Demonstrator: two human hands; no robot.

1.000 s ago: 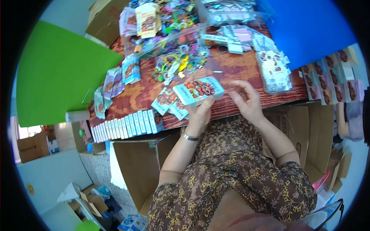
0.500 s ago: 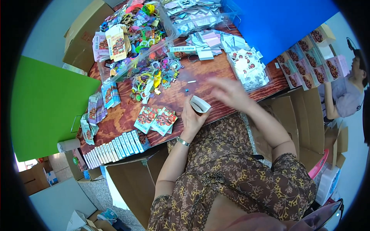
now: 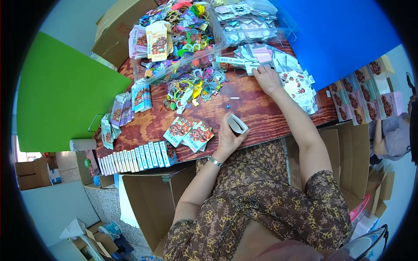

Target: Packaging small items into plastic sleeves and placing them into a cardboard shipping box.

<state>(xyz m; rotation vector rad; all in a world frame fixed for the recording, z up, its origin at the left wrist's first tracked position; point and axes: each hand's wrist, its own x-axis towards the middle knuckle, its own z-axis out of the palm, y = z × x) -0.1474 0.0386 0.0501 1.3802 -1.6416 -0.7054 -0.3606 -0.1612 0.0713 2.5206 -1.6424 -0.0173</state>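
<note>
Reaching far across the wooden table (image 3: 257, 111), the right hand (image 3: 266, 78) rests with fingers curled down onto the heap of small white and pink cards (image 3: 261, 56), which lies at its fingertips. Nearer the body, the left hand (image 3: 228, 137) cups a small open white box (image 3: 237, 123), mouth facing up and right, well apart from that heap.

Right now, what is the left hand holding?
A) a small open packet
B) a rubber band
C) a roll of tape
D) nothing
A: the left hand grips a small open packet near the table's front edge, while the right hand reaches into the pile of paper cards farther back.
</note>
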